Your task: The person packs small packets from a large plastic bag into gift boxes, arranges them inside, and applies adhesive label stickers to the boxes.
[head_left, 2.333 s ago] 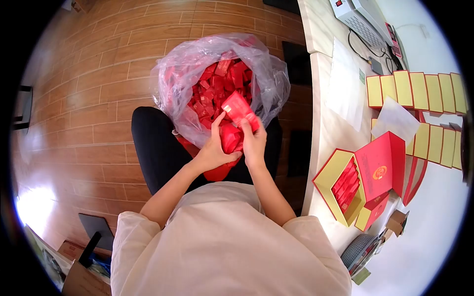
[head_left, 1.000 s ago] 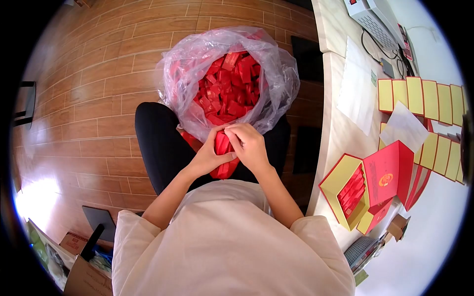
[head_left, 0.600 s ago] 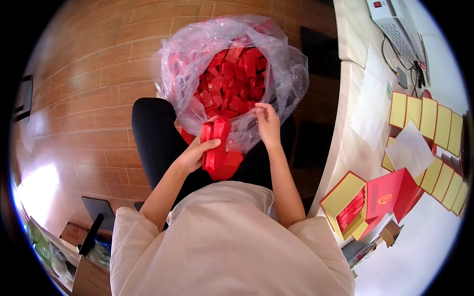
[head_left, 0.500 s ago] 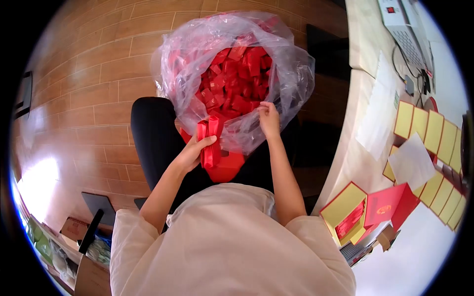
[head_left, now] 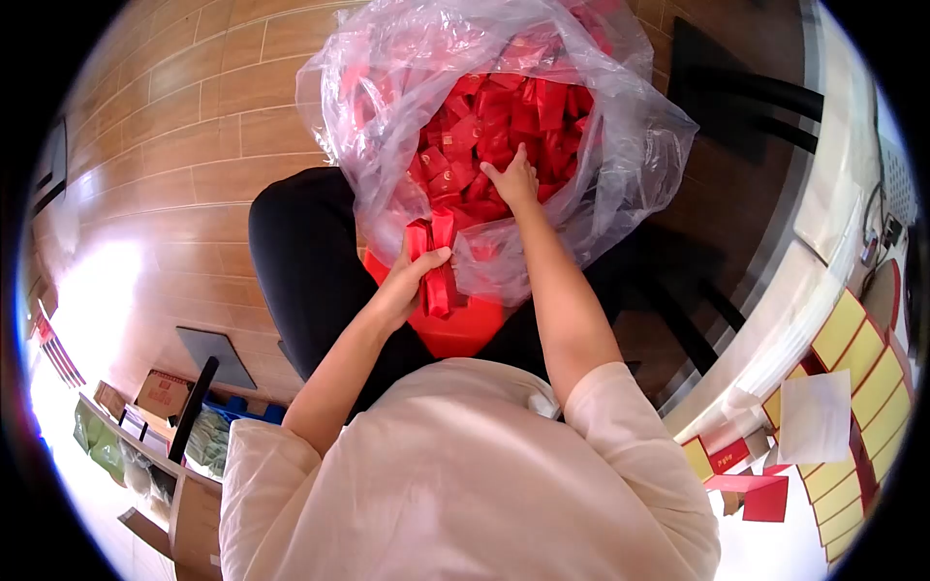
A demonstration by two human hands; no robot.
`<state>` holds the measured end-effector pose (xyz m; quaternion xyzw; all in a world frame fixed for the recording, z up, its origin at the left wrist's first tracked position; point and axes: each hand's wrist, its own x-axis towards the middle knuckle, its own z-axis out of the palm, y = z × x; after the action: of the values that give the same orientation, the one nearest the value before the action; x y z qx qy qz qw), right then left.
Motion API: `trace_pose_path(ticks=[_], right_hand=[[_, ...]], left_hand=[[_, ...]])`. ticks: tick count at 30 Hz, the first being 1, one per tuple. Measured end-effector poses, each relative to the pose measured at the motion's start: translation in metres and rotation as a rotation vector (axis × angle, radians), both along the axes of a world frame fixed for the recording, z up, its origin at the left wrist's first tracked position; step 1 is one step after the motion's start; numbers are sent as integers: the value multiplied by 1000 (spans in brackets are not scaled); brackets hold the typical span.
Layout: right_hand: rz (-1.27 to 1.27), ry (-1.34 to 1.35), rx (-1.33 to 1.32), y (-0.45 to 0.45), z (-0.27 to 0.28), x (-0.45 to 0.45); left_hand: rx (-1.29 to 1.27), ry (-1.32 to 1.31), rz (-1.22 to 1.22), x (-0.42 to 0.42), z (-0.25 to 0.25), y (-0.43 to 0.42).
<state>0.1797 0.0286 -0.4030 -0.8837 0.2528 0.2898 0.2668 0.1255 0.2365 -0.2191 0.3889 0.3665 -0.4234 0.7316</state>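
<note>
Many small red packets (head_left: 484,121) fill a clear plastic bag (head_left: 630,145) that stands open in front of my knees. My left hand (head_left: 407,281) is wrapped round a few long red packets (head_left: 441,232), held upright side by side just outside the bag's near rim. Over the packets inside the bag reaches my right hand (head_left: 515,179), thumb and fingers apart, with nothing in its grasp. Below the held packets, a red surface (head_left: 460,329) shows between my legs.
On the right, a pale table (head_left: 823,203) carries rows of yellow and red boxes (head_left: 843,416), a white sheet (head_left: 814,416) and an open red box (head_left: 765,494). Cartons (head_left: 165,395) and a black stand (head_left: 218,356) are at lower left.
My right hand has moved from the bag's near edge into the bag, its fingers now spread. My left hand keeps its packets. The view has swung, shifting the bag and table.
</note>
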Motion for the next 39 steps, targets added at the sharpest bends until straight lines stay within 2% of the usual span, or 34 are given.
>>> trace_pose_path(ticks=[3, 5, 7, 9, 11, 12, 14, 15, 16, 18, 22, 24, 25, 27, 28, 29, 31, 35, 37, 39], right_hand=[[-54, 138, 1, -2, -8, 10], [107, 194, -40, -5, -5, 14], [73, 111, -59, -4, 5, 12], [-223, -305, 364, -9, 15, 5], [-227, -456, 506, 0, 76, -3], [-176, -514, 547, 6, 113, -10], [102, -780, 384, 21, 171, -31], [150, -741, 469, 28, 203, -44], [153, -750, 554, 37, 218, -59], [390, -797, 493, 45, 233, -90], [456, -821, 545, 54, 274, -126], [303, -721, 675, 50, 301, -138], [304, -743, 662, 48, 308, -146], [-150, -668, 874, 41, 322, -161], [-217, -631, 724, 35, 335, -162], [-330, -679, 692, 30, 352, -165], [-316, -732, 696, 14, 388, -176], [-335, -977, 558, -18, 473, -229], [-355, -1102, 425, -41, 501, -268], [-433, -1254, 277, -64, 518, -305]], left_hand=[[36, 35, 0, 4, 0, -1], [18, 70, 49, 5, -3, 0], [15, 81, 66, 9, -1, 3], [-104, 183, 182, 11, -4, 6], [-124, 181, 241, 16, 3, 4], [-157, 151, 258, 16, 3, 6], [-188, 87, 272, 16, 6, 5], [-203, 73, 271, 16, 8, 6], [-237, 75, 240, 15, 11, 8], [-283, 58, 203, 11, 20, 8], [-176, -155, 12, -6, 46, 7], [-227, -177, -86, -10, 63, 11], [-235, -197, -98, -14, 73, 9], [-190, -468, -145, -25, 99, -3], [-237, -598, -172, -28, 116, -10], [-238, -707, -258, -29, 135, -17], [-256, -958, -407, -37, 172, -39], [-493, -1147, -581, -63, 250, -98], [-554, -1370, -681, -83, 276, -137], [-722, -1378, -724, -112, 305, -182]])
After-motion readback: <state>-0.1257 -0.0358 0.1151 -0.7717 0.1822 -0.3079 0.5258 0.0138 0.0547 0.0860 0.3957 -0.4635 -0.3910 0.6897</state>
